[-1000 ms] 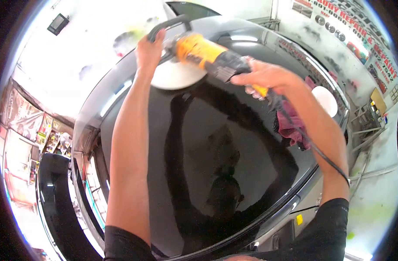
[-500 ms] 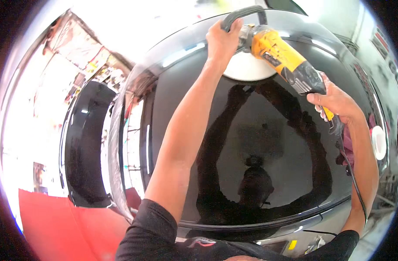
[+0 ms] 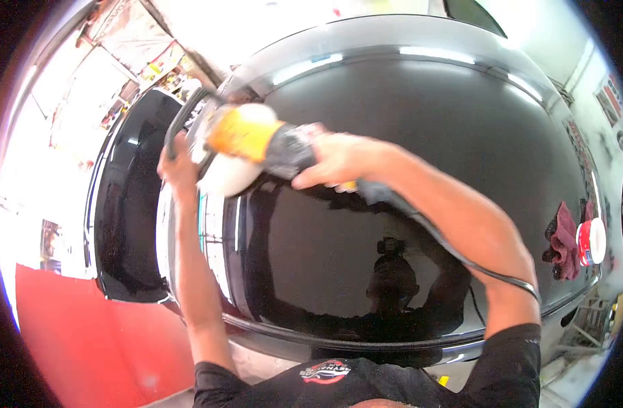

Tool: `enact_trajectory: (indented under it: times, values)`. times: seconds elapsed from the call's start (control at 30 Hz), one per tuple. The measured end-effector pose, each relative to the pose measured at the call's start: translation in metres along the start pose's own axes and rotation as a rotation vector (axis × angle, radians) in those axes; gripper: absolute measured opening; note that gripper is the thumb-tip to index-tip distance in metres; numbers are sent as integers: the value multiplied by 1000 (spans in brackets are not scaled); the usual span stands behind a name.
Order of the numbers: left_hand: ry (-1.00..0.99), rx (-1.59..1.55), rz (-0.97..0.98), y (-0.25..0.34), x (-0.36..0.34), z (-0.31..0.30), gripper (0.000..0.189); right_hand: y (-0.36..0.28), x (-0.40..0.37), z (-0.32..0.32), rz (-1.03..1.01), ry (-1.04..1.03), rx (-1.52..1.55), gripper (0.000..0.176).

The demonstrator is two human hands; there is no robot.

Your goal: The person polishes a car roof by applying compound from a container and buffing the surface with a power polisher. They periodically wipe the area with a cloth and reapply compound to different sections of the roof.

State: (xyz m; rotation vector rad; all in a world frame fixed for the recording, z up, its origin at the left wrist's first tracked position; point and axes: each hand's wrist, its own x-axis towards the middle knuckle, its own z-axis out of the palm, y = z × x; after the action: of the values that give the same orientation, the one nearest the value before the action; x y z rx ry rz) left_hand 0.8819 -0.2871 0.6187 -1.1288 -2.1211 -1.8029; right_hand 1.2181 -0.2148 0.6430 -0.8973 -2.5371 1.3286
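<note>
A yellow and black power polisher (image 3: 247,132) with a round white pad (image 3: 231,175) is over the left edge of a glossy black car panel (image 3: 338,251). My left hand (image 3: 178,163) is closed around the polisher's black loop handle at its head. My right hand (image 3: 335,160) grips the dark rear body of the tool. From there a dark power cord (image 3: 454,253) runs along my right forearm. The pad appears to lie against the panel, though motion blurs it. Reflections of my arms and head show in the panel.
A maroon cloth (image 3: 564,241) and a white tub with a red label (image 3: 590,242) sit at the panel's right edge. To the left stands a separate black car part (image 3: 134,204), with a red surface (image 3: 87,333) below it. Shelving clutter fills the upper left.
Both my hands have swung the polisher from the panel's far middle to its left edge, nearer to me. My right arm now crosses the panel, and the cloth and tub are uncovered.
</note>
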Motion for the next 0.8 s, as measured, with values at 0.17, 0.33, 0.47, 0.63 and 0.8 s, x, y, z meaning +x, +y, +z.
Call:
enact_trajectory:
  times: [0.17,0.33,0.47,0.63,0.8]
  values:
    - [6,24,-95,-40,18,-72,39,-17,60,65,-44,-69,83,98]
    - [-82,-40,-83,-18,15,-56,36,-23,26,48,74,-72,91,93]
    - [-247,-163,10,39,-2,23,37,3,-57,1,157,39,204,93]
    - [-465,-170,159,145,-52,154,45,62,-177,-43,257,329,332,98]
    - [-691,-277,254,263,-141,258,46,101,-287,-70,417,578,495,83]
